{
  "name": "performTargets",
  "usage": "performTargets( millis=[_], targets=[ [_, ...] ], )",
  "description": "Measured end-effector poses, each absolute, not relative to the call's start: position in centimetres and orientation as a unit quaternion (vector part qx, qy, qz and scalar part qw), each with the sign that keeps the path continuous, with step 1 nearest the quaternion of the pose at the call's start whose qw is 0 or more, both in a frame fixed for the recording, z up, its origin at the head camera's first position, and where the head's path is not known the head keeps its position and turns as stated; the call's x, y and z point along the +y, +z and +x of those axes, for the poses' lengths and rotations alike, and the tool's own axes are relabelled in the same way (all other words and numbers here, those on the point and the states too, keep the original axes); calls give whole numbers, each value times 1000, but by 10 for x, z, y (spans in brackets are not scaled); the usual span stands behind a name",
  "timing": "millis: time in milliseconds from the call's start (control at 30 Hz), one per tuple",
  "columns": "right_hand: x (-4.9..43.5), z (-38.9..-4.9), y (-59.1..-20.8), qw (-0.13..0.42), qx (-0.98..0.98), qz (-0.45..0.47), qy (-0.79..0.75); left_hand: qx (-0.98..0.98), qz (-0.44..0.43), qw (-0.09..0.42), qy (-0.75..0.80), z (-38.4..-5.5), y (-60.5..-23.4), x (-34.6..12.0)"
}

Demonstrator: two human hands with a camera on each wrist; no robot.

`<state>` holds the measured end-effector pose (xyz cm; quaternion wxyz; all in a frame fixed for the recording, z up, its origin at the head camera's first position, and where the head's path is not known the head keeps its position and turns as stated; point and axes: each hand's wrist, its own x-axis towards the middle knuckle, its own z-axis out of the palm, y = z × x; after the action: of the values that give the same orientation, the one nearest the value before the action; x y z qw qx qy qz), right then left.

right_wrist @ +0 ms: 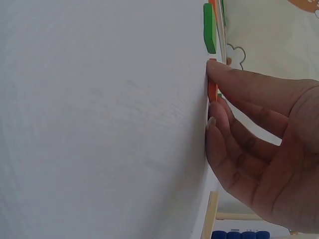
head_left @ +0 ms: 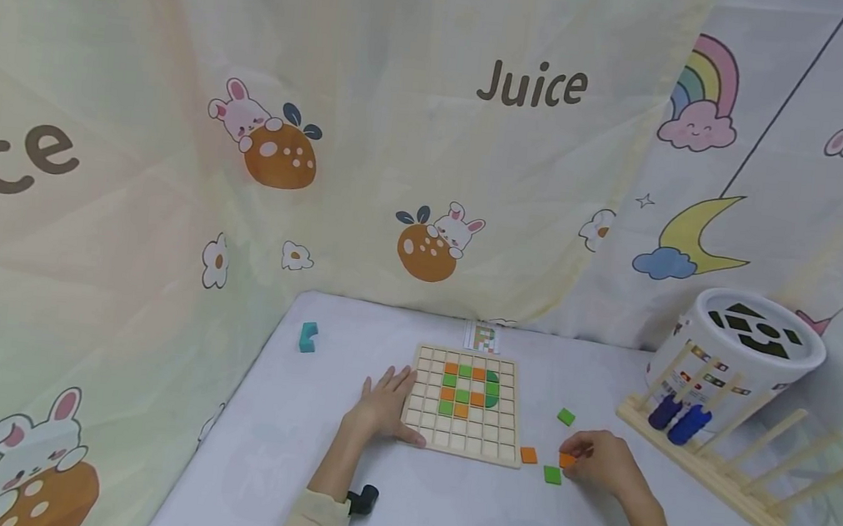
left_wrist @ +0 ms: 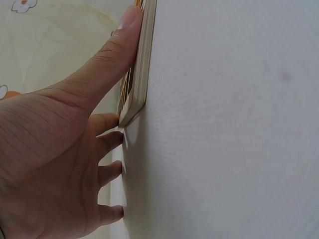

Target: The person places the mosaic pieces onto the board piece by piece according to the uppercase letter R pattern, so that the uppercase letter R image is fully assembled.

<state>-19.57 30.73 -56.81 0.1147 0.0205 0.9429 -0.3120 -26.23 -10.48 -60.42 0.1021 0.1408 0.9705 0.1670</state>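
A wooden grid board [head_left: 460,443] lies on the table, with orange and green pieces forming a P-like pattern in its cells. At the board's left side, my left hand [head_left: 378,410] rests with fingers spread. Its thumb [left_wrist: 112,55] touches the board's near edge. My right hand [head_left: 603,463] is right of the board, pinching an orange square tile [right_wrist: 213,89] between thumb and fingers at the tabletop. Close by lie a green tile [head_left: 552,475], another orange tile [head_left: 528,455] beside the board's corner, and a second green tile [head_left: 566,416] farther back.
Behind the board lies a small pattern card [head_left: 483,337]. A teal notched block [head_left: 308,337] is at the back left. To the right stand a wooden peg rack [head_left: 705,467] with blue pieces on its pegs and a white bucket [head_left: 762,326] with a slotted lid. Printed cloth hangs behind.
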Motion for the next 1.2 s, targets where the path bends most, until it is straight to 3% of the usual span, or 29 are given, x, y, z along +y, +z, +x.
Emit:
performTargets(
  millis=[367,833,1200],
  targets=[
    [306,-198,-567,115,945,26,-306,970,138,102,174,-261,-603,-105],
    [285,-209,-558,4,940,-32,-340,966,152,112,177,-249,-570,-105],
    [242,-222,-552,12,918,-35,-396,966,149,103,186,-255,-588,-105]
  ],
)
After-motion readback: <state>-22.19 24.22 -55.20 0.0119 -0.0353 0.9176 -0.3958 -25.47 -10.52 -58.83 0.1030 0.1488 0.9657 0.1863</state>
